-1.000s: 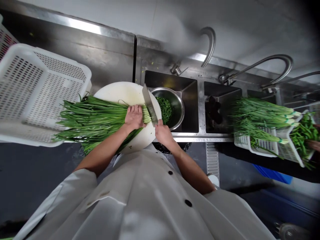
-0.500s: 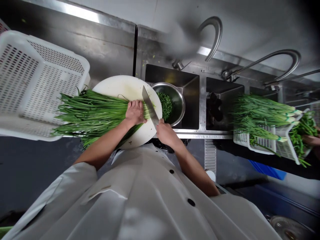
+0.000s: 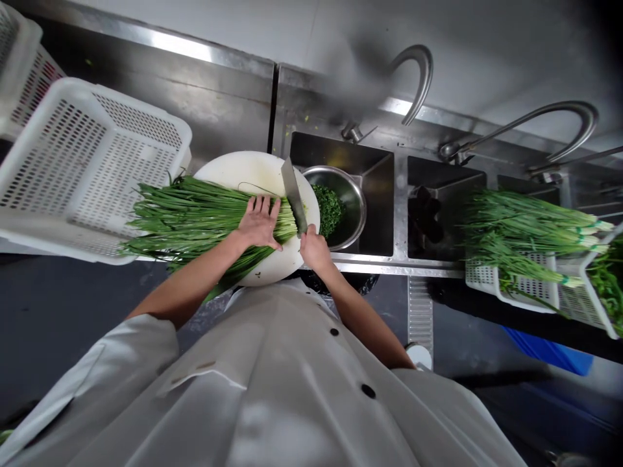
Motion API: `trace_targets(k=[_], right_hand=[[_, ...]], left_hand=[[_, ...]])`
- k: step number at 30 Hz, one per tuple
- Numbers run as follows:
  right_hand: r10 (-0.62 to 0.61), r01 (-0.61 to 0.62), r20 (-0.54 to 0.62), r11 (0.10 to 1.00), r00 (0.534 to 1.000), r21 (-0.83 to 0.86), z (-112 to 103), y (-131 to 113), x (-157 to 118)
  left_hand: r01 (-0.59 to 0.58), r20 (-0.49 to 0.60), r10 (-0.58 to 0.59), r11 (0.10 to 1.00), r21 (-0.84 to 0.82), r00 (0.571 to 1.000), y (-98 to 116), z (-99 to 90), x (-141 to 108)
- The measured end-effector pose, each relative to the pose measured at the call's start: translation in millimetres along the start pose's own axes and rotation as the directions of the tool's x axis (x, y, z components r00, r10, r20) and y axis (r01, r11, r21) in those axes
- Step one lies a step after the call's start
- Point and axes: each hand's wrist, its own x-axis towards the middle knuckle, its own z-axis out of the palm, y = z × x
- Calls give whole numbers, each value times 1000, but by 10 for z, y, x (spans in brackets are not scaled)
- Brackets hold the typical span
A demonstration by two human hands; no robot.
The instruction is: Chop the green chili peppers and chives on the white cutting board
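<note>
A large bunch of long green stalks (image 3: 195, 217) lies across the round white cutting board (image 3: 233, 162), its leafy ends hanging past the board's left side. My left hand (image 3: 261, 224) rests on the stalks near their cut ends, its fingers spread. In my right hand (image 3: 315, 250) is the handle of a knife (image 3: 293, 196); the fingers are wrapped round it, and the blade stands beside the pale cut ends. Just right of the board, a round metal bowl (image 3: 360, 211) holds chopped green pieces (image 3: 328, 209).
A white perforated basket (image 3: 131, 162) stands at the left, with another behind it. Sinks (image 3: 379, 188) with curved taps (image 3: 426, 65) lie to the right. Further right, bundled green stalks (image 3: 525, 220) rest on white baskets (image 3: 528, 285).
My left hand's fingers have spread apart on the stalks. The knife blade has turned more upright. The view has shifted, and the other person's hand at the far right is out of view.
</note>
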Motion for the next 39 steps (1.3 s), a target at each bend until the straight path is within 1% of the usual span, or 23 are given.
trace_targets(k=[3,5,8,11,13,15,17,19,21,23,26,29,31,33,35,37,39], right_hand=[[-12,12,13,1000,1000,-14,53,-59,-18],[-13,13,22,1000,1000,-18,76,-81,-17],[-7,8,26,1000,1000,-5,45,-84,7],[-13,13,41,1000,999,5,-94,-60,-31],[-31,31,52,999,998,-5,-231,-31,-163],[-39,40,54,999,998,-23,-366,1,-386],[-21,24,62,999,998,-42,-470,24,-644],[5,0,95,998,995,-58,-532,25,-858],[20,-11,142,998,990,-66,-566,6,-979],[22,-10,188,998,982,-66,-600,-23,-1007],[5,12,244,998,970,-69,-677,-63,-921],[-43,59,238,996,970,-61,-695,-97,-682],[-59,71,209,996,976,-46,-605,-132,-438],[-37,43,165,998,986,-36,-448,-176,-183],[-12,16,119,999,993,-32,-305,-209,-2],[-14,17,81,999,997,-30,-251,-209,29],[-23,26,66,999,998,-42,-304,-177,-104]], left_hand=[[60,-8,-59,998,11,998,133,93,-19],[91,-17,-91,996,1,996,168,95,3],[118,-30,-118,993,-18,993,135,35,62],[121,-44,-122,992,-31,992,72,-16,108],[109,-73,-112,993,-40,991,43,-17,122],[102,-109,-106,994,-46,988,26,4,125],[103,-135,-109,994,-46,985,17,30,126],[112,-143,-118,993,-47,983,12,50,126],[115,-145,-121,992,-54,982,9,59,126],[109,-146,-117,992,-64,982,8,62,129],[101,-141,-110,992,-70,984,10,71,147],[102,-126,-110,993,-67,986,10,91,176],[97,-122,-105,993,-72,987,8,105,188],[84,-132,-94,993,-81,987,3,114,186],[73,-144,-85,993,-88,986,0,113,172],[78,-147,-91,992,-95,985,0,103,156],[89,-145,-103,991,-102,984,3,89,145]])
